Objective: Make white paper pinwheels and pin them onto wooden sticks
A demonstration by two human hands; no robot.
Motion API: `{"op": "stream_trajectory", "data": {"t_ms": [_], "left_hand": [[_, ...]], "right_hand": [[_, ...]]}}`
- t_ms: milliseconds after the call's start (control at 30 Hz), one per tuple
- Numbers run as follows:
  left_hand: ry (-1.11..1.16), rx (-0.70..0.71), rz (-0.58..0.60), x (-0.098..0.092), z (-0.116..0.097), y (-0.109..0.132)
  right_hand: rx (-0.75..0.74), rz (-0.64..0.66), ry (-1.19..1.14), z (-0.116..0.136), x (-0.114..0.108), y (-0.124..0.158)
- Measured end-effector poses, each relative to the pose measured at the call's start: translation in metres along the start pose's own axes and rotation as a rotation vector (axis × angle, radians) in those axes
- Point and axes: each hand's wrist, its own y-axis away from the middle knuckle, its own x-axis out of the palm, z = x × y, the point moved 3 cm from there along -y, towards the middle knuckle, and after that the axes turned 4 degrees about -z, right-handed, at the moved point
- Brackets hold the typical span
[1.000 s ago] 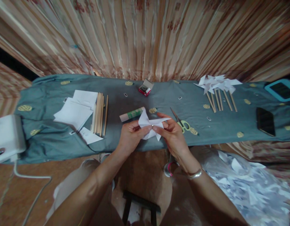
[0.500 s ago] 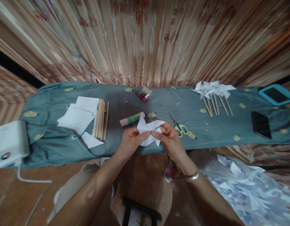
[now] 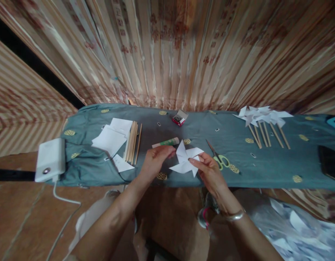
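Note:
My right hand (image 3: 210, 172) pinches a white folded paper pinwheel (image 3: 185, 159) at its centre, just above the grey-blue cloth (image 3: 265, 168) that covers the board. My left hand (image 3: 155, 161) is off the pinwheel, a little to its left, with its fingertips pressed together; I cannot see anything in them. A green-and-white glue stick (image 3: 166, 143) lies just beyond the left hand. Scissors with green handles (image 3: 218, 158) lie to the right of my right hand.
Several wooden sticks (image 3: 132, 145) and loose white paper squares (image 3: 110, 137) lie at the left. Finished pinwheels on sticks (image 3: 262, 117) lie at the right. A small red open box (image 3: 179, 118), a dark phone (image 3: 330, 163) and a white device (image 3: 50, 159) also sit here.
My left hand has let go of the pinwheel and drawn back to the left. The right hand now holds it alone. The view has swung, so everything sits lower and further right.

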Motion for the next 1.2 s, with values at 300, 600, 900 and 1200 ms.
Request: {"op": "stream_trajectory", "data": {"t_ms": [300,600,900,1200], "left_hand": [[-1.083,0.427,-0.324,-0.101,-0.007,-0.05],[-1.511,0.406,-0.274,-0.113,-0.005,-0.05],[-1.537,0.351,-0.254,-0.112,-0.006,-0.051],[-0.804,0.253,-0.462,-0.108,-0.015,-0.046]], "right_hand": [[-0.025,-0.036,0.027,0.007,-0.017,0.0],[-0.019,-0.053,0.043,0.013,-0.022,0.005],[-0.036,-0.042,0.042,0.012,-0.025,0.003],[-0.068,-0.06,0.014,0.019,-0.025,0.005]]}}
